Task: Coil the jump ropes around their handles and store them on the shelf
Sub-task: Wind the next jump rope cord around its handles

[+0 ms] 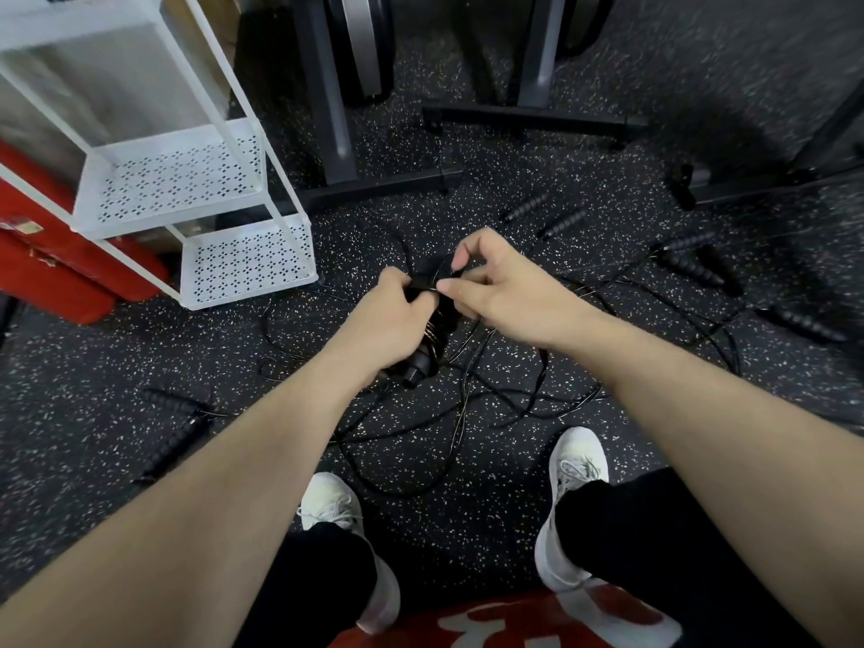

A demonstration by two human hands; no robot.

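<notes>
One pair of handles sits bundled in my left hand, held above the floor at the middle of the scene, with turns of thin black cord already wound round them. My left hand is closed around the bundle; my right hand pinches a strand of the cord between thumb and forefinger just right of it, the other fingers loosely curled. Both forearms reach forward and slightly inward, wrists nearly touching.

I judge this first rope partly coiled: slack cord trails from the bundle down into a tangle on the floor between my shoes. Nothing is stored yet; both perforated trays of the white shelf, far left, show bare. Left to do: finish this wrap, tuck the end, set it on the shelf, then handle the rest. Loose handles lie on the floor far right, further back, and near left. How many ropes that makes I cannot tell, since the cords cross one another.
</notes>
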